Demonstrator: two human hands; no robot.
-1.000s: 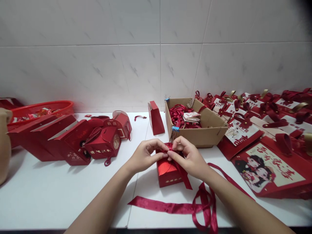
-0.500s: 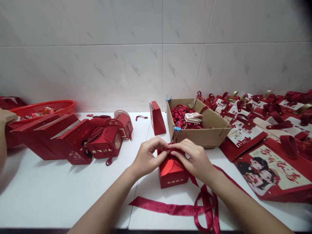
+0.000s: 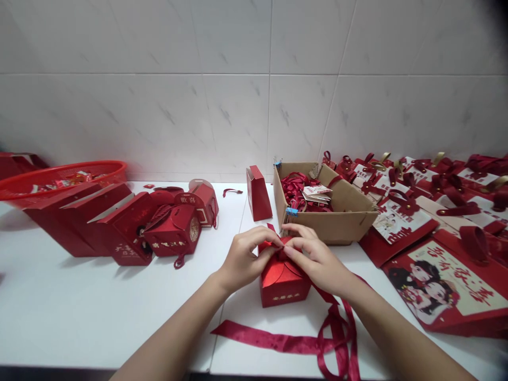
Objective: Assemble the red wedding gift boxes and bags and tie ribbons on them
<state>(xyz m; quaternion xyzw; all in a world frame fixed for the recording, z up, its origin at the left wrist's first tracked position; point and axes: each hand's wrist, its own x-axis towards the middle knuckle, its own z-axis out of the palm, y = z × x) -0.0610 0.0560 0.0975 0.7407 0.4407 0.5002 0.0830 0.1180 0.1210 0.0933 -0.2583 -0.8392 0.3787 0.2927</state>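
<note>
Red gift box (image 3: 283, 286) sits on the white table (image 3: 79, 317), near its front edge, roughly mid-frame, with its scalloped top flaps closed. Both hands meet over its lid.

Left hand (image 3: 244, 259): fingers curled, thumb and forefinger pinched on the dark red ribbon (image 3: 278, 341) where it crosses the top of the box. A short end of it sticks up just behind the knuckles.

Right hand (image 3: 317, 262): fingertips closed on the same ribbon at the same spot, touching the left hand's fingertips (which strand each hand has cannot be made out).

From the lid the ribbon runs down the right side of the box, under the right wrist, and loops loosely on the table in front; one long flat tail lies leftward along the front edge.

Round about:
- cardboard box (image 3: 337, 222) just behind the hands, open, with red ribbon and printed cards inside
- small red bag (image 3: 259, 193) upright, left of the cardboard box
- cluster of red boxes (image 3: 130, 225) leaning in a row, well to the left
- red basket (image 3: 63, 174) behind those, against the tiled wall (image 3: 198, 106)
- printed red bags (image 3: 444, 280) laid overlapping along the right side
</note>
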